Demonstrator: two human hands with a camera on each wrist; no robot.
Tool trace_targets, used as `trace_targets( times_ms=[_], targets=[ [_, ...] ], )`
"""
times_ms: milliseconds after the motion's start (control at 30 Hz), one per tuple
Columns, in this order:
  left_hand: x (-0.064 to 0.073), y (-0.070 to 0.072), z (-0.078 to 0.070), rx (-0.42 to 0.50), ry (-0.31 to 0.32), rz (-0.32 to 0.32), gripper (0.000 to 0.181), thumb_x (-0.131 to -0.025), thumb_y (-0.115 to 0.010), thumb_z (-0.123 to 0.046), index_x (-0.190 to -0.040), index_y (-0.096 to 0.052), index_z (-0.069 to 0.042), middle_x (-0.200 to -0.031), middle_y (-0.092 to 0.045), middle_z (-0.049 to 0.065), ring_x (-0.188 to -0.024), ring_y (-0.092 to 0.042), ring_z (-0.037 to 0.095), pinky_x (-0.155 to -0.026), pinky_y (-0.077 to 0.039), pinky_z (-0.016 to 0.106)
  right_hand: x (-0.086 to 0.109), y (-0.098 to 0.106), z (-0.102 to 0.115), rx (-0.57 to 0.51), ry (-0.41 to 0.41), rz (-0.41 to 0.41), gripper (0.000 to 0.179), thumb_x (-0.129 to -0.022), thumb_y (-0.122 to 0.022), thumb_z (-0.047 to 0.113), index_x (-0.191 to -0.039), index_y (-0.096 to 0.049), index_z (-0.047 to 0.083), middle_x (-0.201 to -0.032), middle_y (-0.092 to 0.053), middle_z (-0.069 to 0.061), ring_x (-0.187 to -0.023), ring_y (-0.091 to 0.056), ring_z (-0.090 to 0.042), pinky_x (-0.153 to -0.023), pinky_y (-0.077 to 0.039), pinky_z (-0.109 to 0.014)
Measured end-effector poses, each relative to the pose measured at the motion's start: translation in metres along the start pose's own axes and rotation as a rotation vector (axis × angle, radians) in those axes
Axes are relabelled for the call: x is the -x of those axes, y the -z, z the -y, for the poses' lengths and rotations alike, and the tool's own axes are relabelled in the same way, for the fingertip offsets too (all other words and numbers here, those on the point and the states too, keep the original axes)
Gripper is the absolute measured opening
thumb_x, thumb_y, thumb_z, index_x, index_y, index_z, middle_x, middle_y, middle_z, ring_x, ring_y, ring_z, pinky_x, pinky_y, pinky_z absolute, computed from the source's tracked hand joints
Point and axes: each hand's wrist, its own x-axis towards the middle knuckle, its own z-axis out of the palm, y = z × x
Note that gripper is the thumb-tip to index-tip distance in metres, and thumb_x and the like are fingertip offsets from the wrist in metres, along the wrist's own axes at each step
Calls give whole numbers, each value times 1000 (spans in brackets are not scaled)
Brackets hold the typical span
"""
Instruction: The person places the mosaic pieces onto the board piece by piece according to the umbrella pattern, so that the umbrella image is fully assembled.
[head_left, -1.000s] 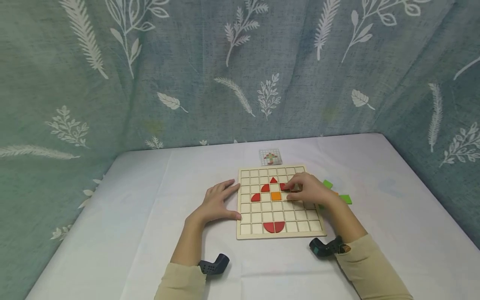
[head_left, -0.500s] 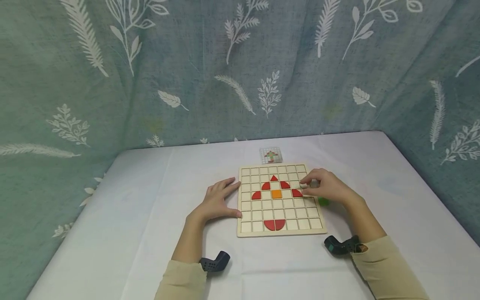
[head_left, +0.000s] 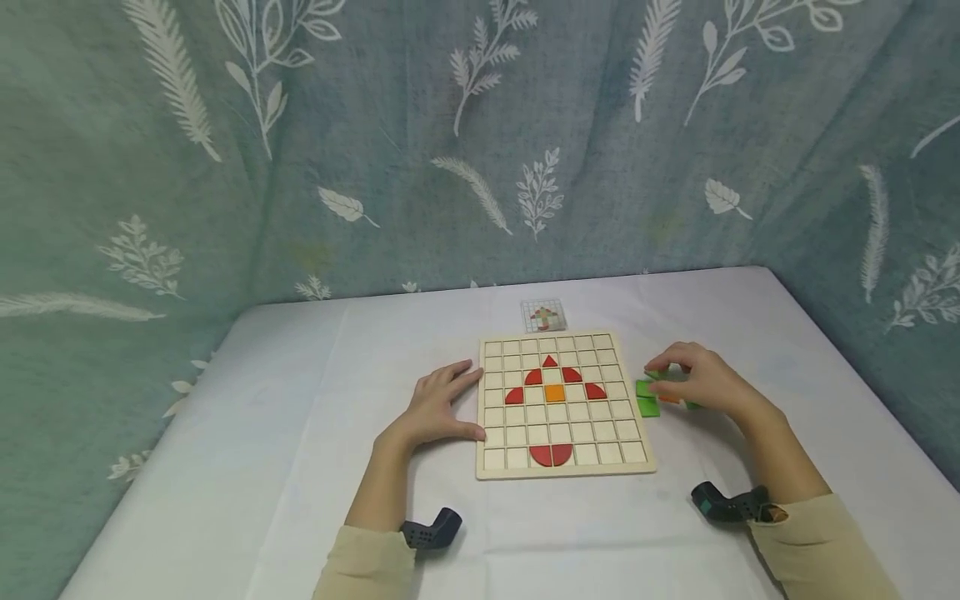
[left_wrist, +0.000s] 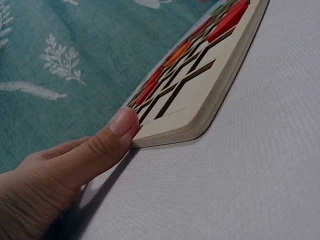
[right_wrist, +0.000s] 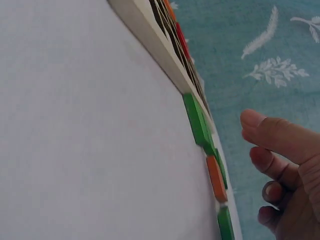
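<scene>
Backdrop cloth: it hangs behind your table, blue-green, with white leaves and sprigs on it.
White table: it carries all your things, and some folds are visible in its covering.
Beige sleeves: each one reaches down your forearm, close to the wrist.
Grid board: it lies flat in front of you, between your two hands.
Left hand: your fingers are spread; the thumb touches the left rim of the board, not far from the near corner, and a fingertip is at the same rim higher up.
Right hand: it is to the right of the board, above the loose pieces; in the right wrist view your thumb and fingers stand apart, with a gap between them.
Black wrist devices: you wear one on each wrist.
Pattern card: it lies just beyond the far edge of the board and shows a small coloured figure.
Green tiles: they lie on the table under and around your right hand, two of them just beside the board.
Loose orange tile: it is among the green ones, partly hidden by your hand.
Orange square: it sits in the board.
Red quarter-rounds: two pairs flank the middle column; two more meet in the nearest row.
Red triangle: it is above the orange square, one row between them.
</scene>
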Motion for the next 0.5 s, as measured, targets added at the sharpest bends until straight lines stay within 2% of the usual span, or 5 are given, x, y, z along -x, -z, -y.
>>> trace_targets(
  times_ms=[167,500],
  targets=[
    [1,-2,1,9,-13,1,104,-58,-81,-60,-145,-40,-22,-153,-28,5,-141,-22,29,-112,-16,50,10,6,-5,12,-51,-15,29,-81,-75,18,-104,-69,1,-97,-63,-11,-95,-53,-28,-93,-41,-57],
    [2,0,0,15,-5,2,103,-58,-81,-60,-145,-40,-22,-154,-28,4,-141,-21,29,-112,-16,50,14,8,-19,25,-75,2,34,-76,-78,15,-104,-68,-2,-101,-65,-15,-100,-55,-33,-91,-41,-55]
  ],
)
